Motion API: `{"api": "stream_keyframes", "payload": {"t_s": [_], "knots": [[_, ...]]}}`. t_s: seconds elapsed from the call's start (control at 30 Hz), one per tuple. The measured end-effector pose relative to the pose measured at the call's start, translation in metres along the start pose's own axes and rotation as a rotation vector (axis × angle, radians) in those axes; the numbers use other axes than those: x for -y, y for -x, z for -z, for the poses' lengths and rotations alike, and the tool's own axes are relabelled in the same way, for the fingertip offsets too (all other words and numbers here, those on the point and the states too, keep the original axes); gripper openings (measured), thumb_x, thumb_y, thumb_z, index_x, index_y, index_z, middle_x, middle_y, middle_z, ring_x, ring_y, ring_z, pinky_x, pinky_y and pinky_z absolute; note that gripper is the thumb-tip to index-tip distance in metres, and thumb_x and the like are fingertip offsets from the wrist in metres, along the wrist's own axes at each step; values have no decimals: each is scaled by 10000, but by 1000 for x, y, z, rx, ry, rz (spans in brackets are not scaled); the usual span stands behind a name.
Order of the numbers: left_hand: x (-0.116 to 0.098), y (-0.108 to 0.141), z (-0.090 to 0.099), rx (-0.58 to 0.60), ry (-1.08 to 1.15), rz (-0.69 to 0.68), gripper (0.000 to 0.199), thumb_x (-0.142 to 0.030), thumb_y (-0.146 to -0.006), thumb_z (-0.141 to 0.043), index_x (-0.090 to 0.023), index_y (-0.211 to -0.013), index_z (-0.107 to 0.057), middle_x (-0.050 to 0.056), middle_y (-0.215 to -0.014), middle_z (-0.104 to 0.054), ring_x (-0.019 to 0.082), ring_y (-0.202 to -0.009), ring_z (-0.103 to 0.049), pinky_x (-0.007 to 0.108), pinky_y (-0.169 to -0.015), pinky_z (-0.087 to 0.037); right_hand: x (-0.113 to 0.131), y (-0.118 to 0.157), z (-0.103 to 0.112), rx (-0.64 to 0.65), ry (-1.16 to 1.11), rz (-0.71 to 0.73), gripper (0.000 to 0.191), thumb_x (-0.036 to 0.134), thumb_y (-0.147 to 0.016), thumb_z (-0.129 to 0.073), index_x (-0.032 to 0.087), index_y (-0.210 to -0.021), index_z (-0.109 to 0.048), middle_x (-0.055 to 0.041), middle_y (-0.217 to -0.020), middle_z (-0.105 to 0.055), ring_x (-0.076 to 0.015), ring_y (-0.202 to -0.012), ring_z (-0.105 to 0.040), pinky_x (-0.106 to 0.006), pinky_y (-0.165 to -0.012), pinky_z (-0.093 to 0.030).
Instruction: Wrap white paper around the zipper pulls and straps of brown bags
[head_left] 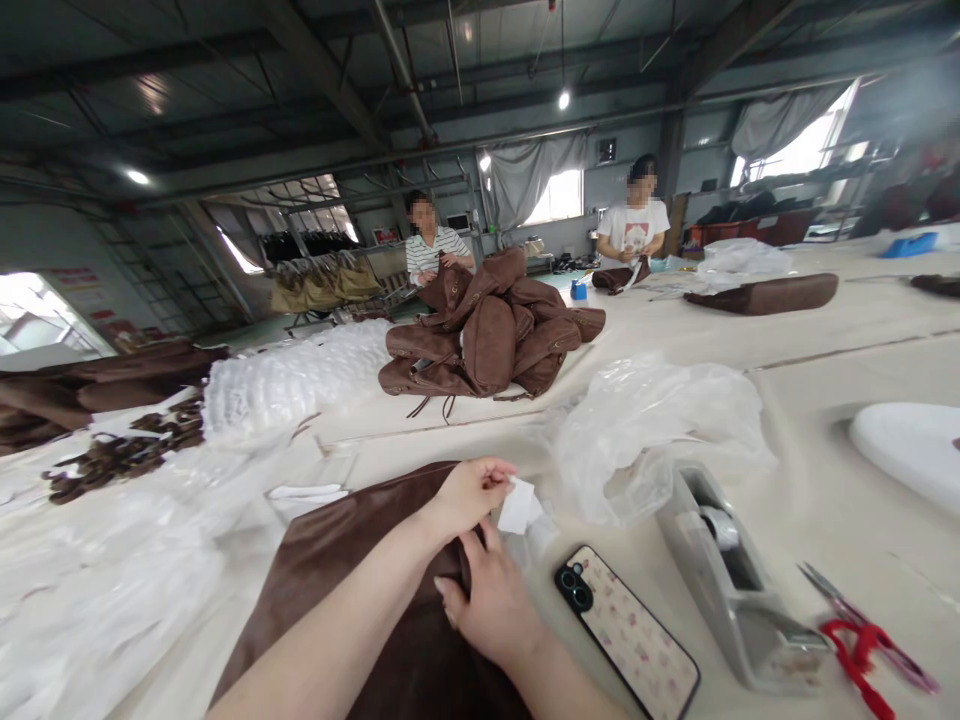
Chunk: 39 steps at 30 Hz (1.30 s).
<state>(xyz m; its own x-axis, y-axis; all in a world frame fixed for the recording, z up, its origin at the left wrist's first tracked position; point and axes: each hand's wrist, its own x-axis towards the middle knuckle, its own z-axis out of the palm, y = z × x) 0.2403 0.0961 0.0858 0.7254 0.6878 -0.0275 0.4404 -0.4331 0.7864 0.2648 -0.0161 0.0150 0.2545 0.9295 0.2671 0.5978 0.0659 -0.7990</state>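
Now your left hand [474, 492] pinches the white tag [517, 508], free end toward you; nearer, your right hand [496, 598] spreads over brown leather [334, 545] running toward you; right of the grip, 1 phone [637, 640], 1 tape dispenser [766, 625].

Dark ceiling [480, 50] (bright lamps [564, 99])

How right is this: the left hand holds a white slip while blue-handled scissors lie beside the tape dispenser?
Wrong colour: the head view shows red-handled scissors, not blue. The left hand does hold the white slip, and the tape dispenser is beside them.
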Motion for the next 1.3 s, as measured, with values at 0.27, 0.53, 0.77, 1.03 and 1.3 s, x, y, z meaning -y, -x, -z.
{"api": "stream_keyframes", "payload": {"t_s": [0.27, 0.53, 0.77, 1.03, 1.3], "knots": [[8, 89, 27, -415, 459, 107, 291, -406, -701, -697, -143, -813, -641, -31, -561, -556, 71, -461, -453, 153, -390, -313, -16, -7, 16, -185, -604, -154, 451, 461, -947, -328, 180, -1004, -676, -113, -1018, -690, -234, -975, -626, -385, -886, -475], [20, 137, 5, -373, 631, 157, 309, -423, -694, -709, -150, -788, -600, -13, -625, -585, 88, -539, -525, 153, -439, -374, 5, 10, 29, -34, -726, -180, 358, 530, -750, -672, 175, -790, -647, 7, -589, -614, -128, -537, -533, -235, -530, -422], [12, 153, -5, -78, 490, 145, 329, -452, -716, -673, -136, -797, -635, 1, -623, -591, 103, -542, -511, 196, -485, -408, 23, 43, 77, 153, -348, -62, 233, 383, -840, -589, 179, -868, -699, -20, -737, -680, -145, -644, -593, -227, -584, -446], [33, 155, -32, -23, 476, 221, 451, -616, -702, -634, -169, -757, -617, -39, -538, -530, 107, -513, -488, 198, -495, -398, -67, 124, 196, -955, 240, -319, 383, 483, -852, -522, 162, -1005, -665, -101, -877, -711, -231, -799, -658, -314, -740, -493], [60, 137, -78, -10, 675, 254, 525, -681, -587, -679, -175, -611, -543, -50, -433, -489, 88, -410, -432, 196, -436, -344, -160, 153, 273, -452, 771, -796, 425, 291, -732, -545, 108, -1100, -656, -204, -1068, -674, -329, -1009, -628, -400, -879, -445]]}}
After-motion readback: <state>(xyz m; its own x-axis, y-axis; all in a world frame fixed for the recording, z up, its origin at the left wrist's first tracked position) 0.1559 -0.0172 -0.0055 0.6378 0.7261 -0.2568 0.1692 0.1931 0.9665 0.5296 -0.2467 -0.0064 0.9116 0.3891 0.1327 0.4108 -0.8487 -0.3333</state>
